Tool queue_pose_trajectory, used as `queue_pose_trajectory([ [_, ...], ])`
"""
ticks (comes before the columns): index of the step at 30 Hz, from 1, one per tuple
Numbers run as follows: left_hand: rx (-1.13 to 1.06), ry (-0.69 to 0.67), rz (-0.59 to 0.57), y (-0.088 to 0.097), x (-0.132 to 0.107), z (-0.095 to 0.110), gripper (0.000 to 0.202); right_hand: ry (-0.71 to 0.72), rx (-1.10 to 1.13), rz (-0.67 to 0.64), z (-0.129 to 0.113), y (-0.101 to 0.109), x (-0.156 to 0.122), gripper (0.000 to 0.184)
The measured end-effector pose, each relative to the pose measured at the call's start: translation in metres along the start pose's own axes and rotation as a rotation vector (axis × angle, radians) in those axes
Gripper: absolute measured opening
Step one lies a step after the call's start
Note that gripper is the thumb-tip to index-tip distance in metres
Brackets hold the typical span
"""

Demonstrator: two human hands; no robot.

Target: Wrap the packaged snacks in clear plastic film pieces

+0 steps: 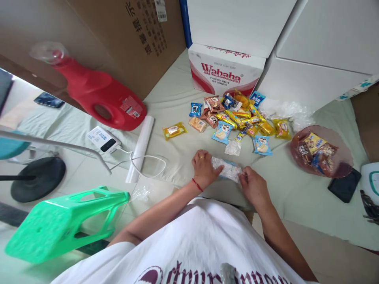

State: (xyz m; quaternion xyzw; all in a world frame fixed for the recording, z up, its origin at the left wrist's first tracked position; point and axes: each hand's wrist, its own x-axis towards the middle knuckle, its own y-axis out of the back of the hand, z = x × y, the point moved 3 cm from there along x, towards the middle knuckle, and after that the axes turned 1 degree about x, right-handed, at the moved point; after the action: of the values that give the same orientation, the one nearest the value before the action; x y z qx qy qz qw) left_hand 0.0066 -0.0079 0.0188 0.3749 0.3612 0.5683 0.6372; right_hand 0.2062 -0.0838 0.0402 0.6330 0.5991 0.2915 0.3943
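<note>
Near the front edge of the cloth-covered surface, a light blue snack packet in clear crinkly plastic (227, 170) lies between my hands. My left hand (204, 167) is closed on its left end, thumb on top. At the other end, my right hand (254, 186) pinches the plastic between thumb and fingers. Just beyond lies a crumpled clear wrapper (233, 148). Behind it is a loose pile of small wrapped snacks (237, 116), yellow, blue and brown. A yellow snack packet (174, 130) lies apart on the left.
A pinkish bowl (340, 157) of packaged snacks stands right, beside a black phone (345, 185). Crumpled clear plastic (291, 112) and a Wahaha carton (225, 71) are at the back. Left are a red jug (100, 92), white roll (140, 150), cabled white device (103, 140) and green stool (44, 228).
</note>
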Motion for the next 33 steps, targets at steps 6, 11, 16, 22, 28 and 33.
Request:
queue_pose_trajectory([
  [6, -0.169, -0.184, 0.063, -0.006, -0.024, 0.013, 0.013, -0.156, 0.701, -0.031, -0.021, -0.026, 0.011, 0.025],
  [11, 0.047, -0.733, -0.074, -0.017, -0.047, 0.03, 0.016, -0.249, 1.368, -0.114, -0.028, -0.049, 0.015, 0.05],
  [16, -0.113, -0.949, -0.326, -0.011, -0.049, 0.033, 0.028, -0.243, 1.364, -0.257, -0.03, -0.049, 0.005, 0.049],
  [22, -0.275, -1.157, -0.536, -0.009, -0.055, 0.038, 0.02, -0.279, 1.299, -0.296, -0.023, -0.046, 0.004, 0.042],
  [28, -0.426, -1.097, -0.525, 0.019, -0.059, 0.04, 0.016, -0.276, 0.996, 0.126, 0.029, 0.007, 0.015, 0.041],
  [33, -0.596, -0.739, -0.371, 0.043, -0.048, 0.001, 0.015, -0.275, 0.546, 0.944, 0.142, 0.137, 0.043, 0.049],
])
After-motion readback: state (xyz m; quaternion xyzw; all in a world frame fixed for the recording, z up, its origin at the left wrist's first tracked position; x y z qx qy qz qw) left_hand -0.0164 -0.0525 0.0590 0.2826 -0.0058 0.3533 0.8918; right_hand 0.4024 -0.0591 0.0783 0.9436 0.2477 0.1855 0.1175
